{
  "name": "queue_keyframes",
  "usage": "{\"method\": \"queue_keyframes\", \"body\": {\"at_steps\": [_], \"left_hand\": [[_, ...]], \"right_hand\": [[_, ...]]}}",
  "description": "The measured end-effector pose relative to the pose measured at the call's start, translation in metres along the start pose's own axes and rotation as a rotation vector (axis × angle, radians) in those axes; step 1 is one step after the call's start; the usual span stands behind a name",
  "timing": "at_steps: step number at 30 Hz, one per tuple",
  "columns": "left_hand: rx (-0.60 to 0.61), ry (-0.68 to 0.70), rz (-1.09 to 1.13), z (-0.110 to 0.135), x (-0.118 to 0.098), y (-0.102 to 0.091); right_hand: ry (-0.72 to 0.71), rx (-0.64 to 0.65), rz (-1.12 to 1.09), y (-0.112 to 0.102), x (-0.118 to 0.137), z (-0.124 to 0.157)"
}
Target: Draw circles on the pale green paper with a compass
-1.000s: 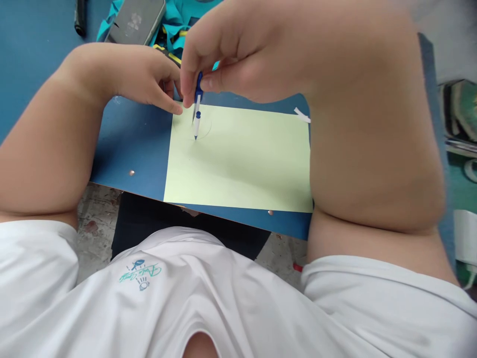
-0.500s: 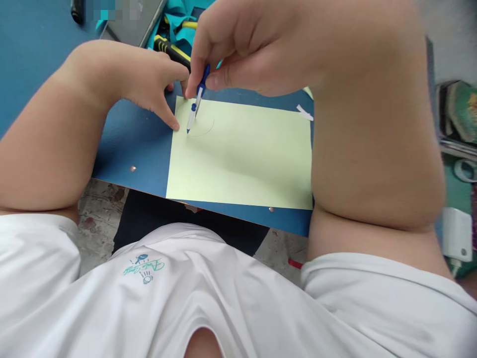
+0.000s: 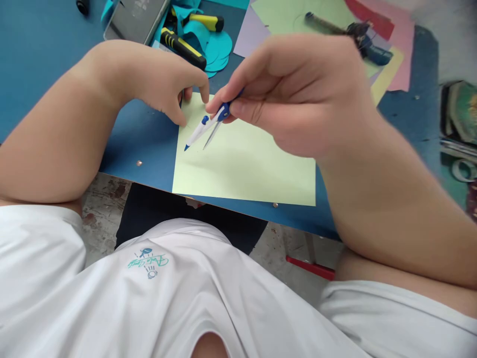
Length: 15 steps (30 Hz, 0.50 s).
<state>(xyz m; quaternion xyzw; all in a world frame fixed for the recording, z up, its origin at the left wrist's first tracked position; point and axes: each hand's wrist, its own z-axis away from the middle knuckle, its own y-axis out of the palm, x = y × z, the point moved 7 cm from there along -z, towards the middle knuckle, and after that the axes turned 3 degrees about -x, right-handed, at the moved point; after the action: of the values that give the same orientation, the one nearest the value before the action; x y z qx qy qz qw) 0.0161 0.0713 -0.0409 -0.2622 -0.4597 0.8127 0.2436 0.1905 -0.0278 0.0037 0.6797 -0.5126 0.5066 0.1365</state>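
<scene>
Between the thumb and forefinger of the right hand [image 3: 305,94], a slim drawing compass with a blue plastic hub, a white, blue-tipped pencil leg and a thin metal needle leg [image 3: 200,132] is pinched near its top; this grip is closed, the other fingers curled loosely behind. The compass slants over the left part of a smooth, pale yellow-green rectangular sheet of paper [image 3: 249,166], its two legs slightly parted; whether the points touch the sheet I cannot tell. At the sheet's upper left corner, the left hand [image 3: 160,74] is arched, thumb and fingers spread apart, thumb tip against the sheet's left edge. Beneath it all is a smooth blue tabletop [image 3: 122,144] with small round metal studs [image 3: 275,205] near its front edge.

Beyond the left hand lie a ribbed black-and-yellow tool handle [image 3: 182,48], thin turquoise discs [image 3: 219,54] in an overlapping pile, and a flat, smudged dark grey slab with rounded corners [image 3: 136,20]. Past the right hand, a blurred dark blue tool [image 3: 374,49] rests on overlapping pale green, lilac and pink sheets [image 3: 404,64], with a flat red strip [image 3: 372,17] nearby.
</scene>
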Motion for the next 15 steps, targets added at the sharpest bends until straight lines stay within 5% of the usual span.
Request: {"method": "queue_keyframes", "body": {"at_steps": [5, 15], "left_hand": [[-0.050, 0.036, -0.063, 0.002, -0.006, -0.003], [-0.008, 0.026, -0.052, 0.005, -0.020, 0.002]], "right_hand": [[0.067, -0.240, -0.090, 0.005, -0.031, 0.022], [0.211, -0.286, -0.093, 0.002, -0.050, 0.034]]}}
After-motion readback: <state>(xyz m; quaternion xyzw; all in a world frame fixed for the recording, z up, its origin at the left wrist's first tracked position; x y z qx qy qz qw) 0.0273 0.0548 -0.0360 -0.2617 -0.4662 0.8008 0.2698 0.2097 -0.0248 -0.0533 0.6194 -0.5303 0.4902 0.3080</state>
